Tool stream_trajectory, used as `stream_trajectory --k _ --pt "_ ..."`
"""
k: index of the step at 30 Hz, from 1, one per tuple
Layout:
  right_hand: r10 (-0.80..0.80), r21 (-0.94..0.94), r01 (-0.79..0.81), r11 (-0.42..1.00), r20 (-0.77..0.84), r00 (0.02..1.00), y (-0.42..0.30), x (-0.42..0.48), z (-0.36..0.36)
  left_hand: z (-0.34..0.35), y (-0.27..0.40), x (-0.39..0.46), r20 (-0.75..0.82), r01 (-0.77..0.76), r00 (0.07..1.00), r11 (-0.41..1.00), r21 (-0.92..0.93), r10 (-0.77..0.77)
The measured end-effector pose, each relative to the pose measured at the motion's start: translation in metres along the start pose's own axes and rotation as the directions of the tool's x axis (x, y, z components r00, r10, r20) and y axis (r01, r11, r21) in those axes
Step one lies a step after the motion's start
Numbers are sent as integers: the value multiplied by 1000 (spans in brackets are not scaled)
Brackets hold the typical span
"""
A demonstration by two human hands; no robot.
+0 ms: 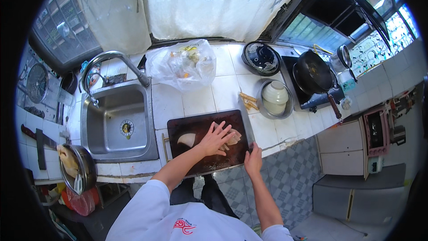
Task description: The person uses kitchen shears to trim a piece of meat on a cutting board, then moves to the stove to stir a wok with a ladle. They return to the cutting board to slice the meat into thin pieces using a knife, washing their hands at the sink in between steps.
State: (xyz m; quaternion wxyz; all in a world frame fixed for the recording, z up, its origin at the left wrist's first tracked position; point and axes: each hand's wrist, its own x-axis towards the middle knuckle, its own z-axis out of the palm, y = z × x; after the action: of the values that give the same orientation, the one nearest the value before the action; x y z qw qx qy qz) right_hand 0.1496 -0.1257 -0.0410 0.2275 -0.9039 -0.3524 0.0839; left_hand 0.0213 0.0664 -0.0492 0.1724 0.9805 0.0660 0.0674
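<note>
My left hand (217, 139) lies palm down with its fingers spread over thin slices of pale, pinkish meat (235, 137). They rest on a dark cutting board (207, 164), and the hand covers part of them. To the left on that board sits a pale wedge-shaped piece of food (186, 139). My right hand (253, 159) is at the board's right edge, fingers curled beside something dark. A narrow grey strip (246, 122) runs along that edge; I cannot tell whether it is a blade or what the fingers hold.
Left of the board is a steel sink (152, 134) with a faucet (123, 57). A plastic bag of food (182, 65) lies behind. Rightward stand a pot with stacked bowls (276, 98), a lidded black pot (261, 57) and a wok (314, 72). A knife (38, 136) lies far left.
</note>
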Motion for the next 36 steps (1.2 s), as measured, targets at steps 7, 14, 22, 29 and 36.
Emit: stream_trajectory --k 7,14,22,29,36 --pt "-267 -126 272 954 52 962 11 69 4 -8 -11 51 254 -367 899 930 -14 358" --pt "-362 -35 376 926 194 912 9 87 11 -5 -15 61 297 -431 856 902 -39 422" --pt "-429 13 439 899 234 872 2 80 2 6 -3 20 59 -328 945 940 97 323" --pt "-438 46 435 899 90 895 -46 81 12 20 4 -8 -136 -223 963 971 88 234" --pt "105 -51 -93 994 378 920 -107 98 65 38 3 -21 -317 -175 931 984 45 180"
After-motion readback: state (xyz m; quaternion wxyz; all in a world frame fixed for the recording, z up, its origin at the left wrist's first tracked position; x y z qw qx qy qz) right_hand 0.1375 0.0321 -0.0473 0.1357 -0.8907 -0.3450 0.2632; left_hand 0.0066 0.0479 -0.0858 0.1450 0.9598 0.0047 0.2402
